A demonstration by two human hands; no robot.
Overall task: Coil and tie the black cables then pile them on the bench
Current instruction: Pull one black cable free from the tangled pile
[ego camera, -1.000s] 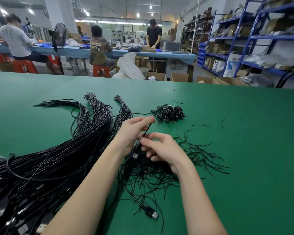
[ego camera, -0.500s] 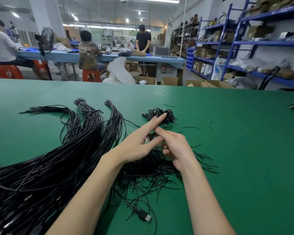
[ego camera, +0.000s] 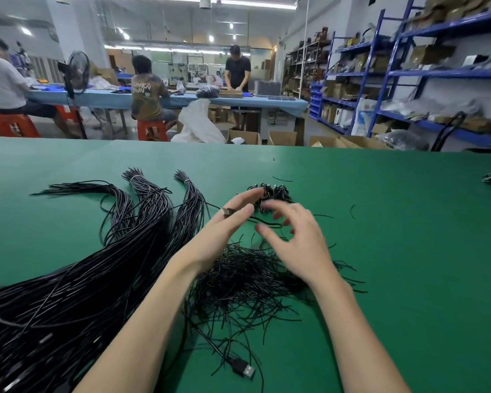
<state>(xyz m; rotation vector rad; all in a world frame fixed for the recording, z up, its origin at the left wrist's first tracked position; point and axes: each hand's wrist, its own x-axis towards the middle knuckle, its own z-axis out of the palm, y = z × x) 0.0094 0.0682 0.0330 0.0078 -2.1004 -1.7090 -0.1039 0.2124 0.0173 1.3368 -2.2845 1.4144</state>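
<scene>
The left hand (ego camera: 224,225) is holding a metal plug end (ego camera: 226,211) between its straightened fingers, the cable (ego camera: 264,221) trailing rightward from that grip. The right hand (ego camera: 298,236), pinched near the cable a moment ago, is now hovering just right of the grip, fingers spread and holding nothing. Coiling is seemingly just starting. Finished coils (ego camera: 270,194) are lying just beyond the grip on the green surface (ego camera: 394,265); loose ties (ego camera: 247,282) are lying beneath the wrists.

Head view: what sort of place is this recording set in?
Most likely a small factory or assembly workshop: black cables heaped on a green bench, other workers at a long blue table, and blue shelving stacked with boxes.
</scene>
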